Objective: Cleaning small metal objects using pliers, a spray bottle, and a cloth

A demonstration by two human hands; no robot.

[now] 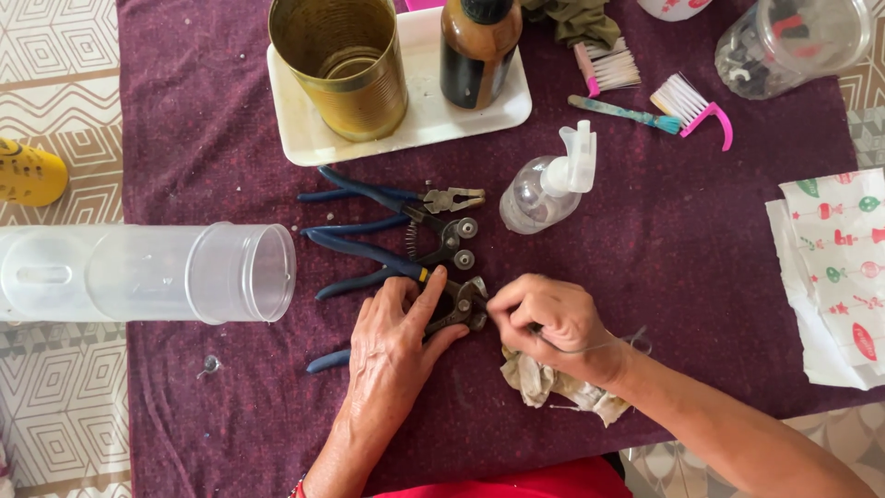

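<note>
Head view: I look straight down at a purple cloth [701, 240] spread over a table, with my two hands at its near edge.
Left hand [392, 346]: I lay it flat and spread over the blue handles of the nearest pliers [458, 304], fingers stretched out and pressing them to the cloth, not curled round them.
Right hand [551, 323]: I hold it closed, fingertips pinched together right at the metal head of the pliers; a thin wire [618, 343] runs back from the hand over my wrist. What sits between the fingertips is too small to tell.
Pliers, place: they lie on the cloth between my hands, in front of me, nearest of three.
Pliers, axis: the long axis runs roughly left to right, slightly tilted; the metal head points right and a little away from me, the handles trail left and toward me.
Other pliers: two more blue-handled pairs [406, 217] lie just beyond, heads also to the right.
Rag [544, 383]: crumpled and dirty, under my right wrist.
Tray [304, 129]: white, holding a brass-coloured tin can [346, 69], open and seemingly empty, and a dark brown bottle [477, 46] with dark liquid.
Pump bottle [544, 184]: clear, lying on its side, looking almost empty.
Clear tube [147, 272]: a big plastic cylinder on its side at the left, mouth to the right, nothing inside.
Jar [793, 41]: clear, far right corner, small dark bits inside.
Brushes [687, 106]: small ones lie beside the tray.
</note>
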